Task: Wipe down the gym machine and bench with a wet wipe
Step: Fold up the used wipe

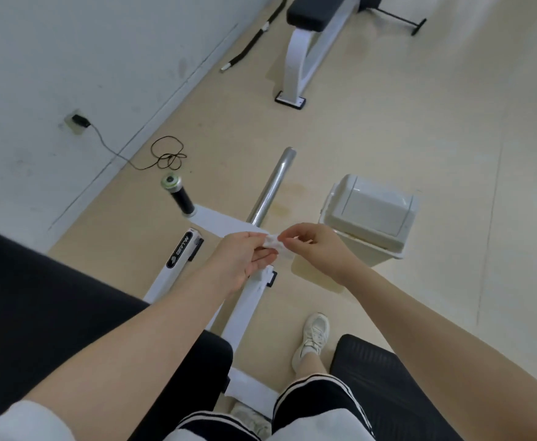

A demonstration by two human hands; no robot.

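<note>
Fingertips [282, 238] of both hands pinch a small white wipe [275, 245] between them — left hand [244, 259], right hand [314, 246] — above the white machine frame [244, 300], near a bin [369, 214].

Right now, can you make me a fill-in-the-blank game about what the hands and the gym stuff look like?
1. The left hand and right hand both hold a small white ____.
2. The bin standing on the floor near the right hand has its lid ____.
3. The black charger is plugged into the ____.
4. The bench at the far end has a pad coloured ____.

Missing words: wipe; closed; wall; black
</note>
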